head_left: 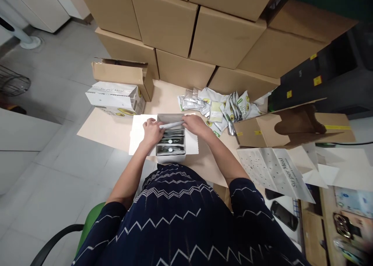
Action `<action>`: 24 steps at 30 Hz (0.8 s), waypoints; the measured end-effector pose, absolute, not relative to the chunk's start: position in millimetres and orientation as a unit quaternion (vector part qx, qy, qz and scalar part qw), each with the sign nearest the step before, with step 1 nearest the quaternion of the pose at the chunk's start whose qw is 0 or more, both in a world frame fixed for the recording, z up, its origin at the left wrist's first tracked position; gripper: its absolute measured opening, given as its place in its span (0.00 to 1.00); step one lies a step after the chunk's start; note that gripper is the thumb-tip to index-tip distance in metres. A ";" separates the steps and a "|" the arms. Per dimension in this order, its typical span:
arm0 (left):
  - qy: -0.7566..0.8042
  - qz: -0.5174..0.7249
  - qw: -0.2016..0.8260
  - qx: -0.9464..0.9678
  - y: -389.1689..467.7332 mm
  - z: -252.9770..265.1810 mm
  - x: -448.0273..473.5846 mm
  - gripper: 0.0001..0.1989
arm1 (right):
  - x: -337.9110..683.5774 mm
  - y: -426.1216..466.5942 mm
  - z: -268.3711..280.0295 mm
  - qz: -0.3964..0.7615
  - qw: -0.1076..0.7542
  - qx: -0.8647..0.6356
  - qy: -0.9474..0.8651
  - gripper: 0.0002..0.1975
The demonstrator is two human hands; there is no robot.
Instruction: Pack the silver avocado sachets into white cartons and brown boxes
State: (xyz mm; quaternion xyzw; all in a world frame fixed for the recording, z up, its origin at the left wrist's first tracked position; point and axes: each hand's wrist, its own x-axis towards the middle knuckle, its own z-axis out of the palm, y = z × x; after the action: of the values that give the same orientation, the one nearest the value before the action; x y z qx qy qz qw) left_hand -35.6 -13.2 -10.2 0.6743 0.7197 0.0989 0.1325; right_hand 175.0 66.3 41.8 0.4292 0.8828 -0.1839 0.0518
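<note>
An open white box (171,159) stands on the table in front of me, its side flaps spread out. Several flat pouches (170,141) stand in rows inside it, some with round white caps or spots showing. Near the box's far end, a pale silvery pouch (170,125) lies between my two hands. My left hand (153,133) grips its left end with bent fingers over the left wall. My right hand (194,124) pinches the pouch's right end at the far right corner. Part of that pouch sinks out of sight into the box.
Loose pouches (220,106) lie in a heap beyond my right hand. A white printed carton (112,97) and an open brown box (119,72) stand at the left. Stacked brown cartons (186,69) wall off the back. Flattened white cartons (271,168) and an open cardboard box (259,130) occupy the right.
</note>
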 end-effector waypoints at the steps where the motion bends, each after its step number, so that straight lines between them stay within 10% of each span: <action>1: 0.722 0.102 0.142 0.669 -13.4 -9.2 -35.5 0.15 | 169.5 67.4 44.3 -0.171 0.082 0.426 0.885 0.13; 6: 0.722 0.196 0.181 0.638 -11.0 -12.6 -41.7 0.31 | 138.8 79.6 50.5 -0.135 0.164 0.399 0.892 0.15; 12: 0.697 0.150 0.121 0.691 -9.1 -28.4 -43.1 0.16 | 116.9 90.9 41.8 -0.140 0.209 0.379 0.891 0.15; 24: 0.622 0.110 0.103 0.768 -13.6 -27.6 -36.6 0.27 | 102.5 99.7 -8.7 -0.257 0.206 0.330 0.885 0.20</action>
State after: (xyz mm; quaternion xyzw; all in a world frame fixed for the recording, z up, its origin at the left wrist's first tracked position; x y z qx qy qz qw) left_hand -36.6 -13.6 -27.6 0.7682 0.6222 0.1103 0.1029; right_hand 102.5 99.7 -8.7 0.3301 0.8846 -0.2572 0.2059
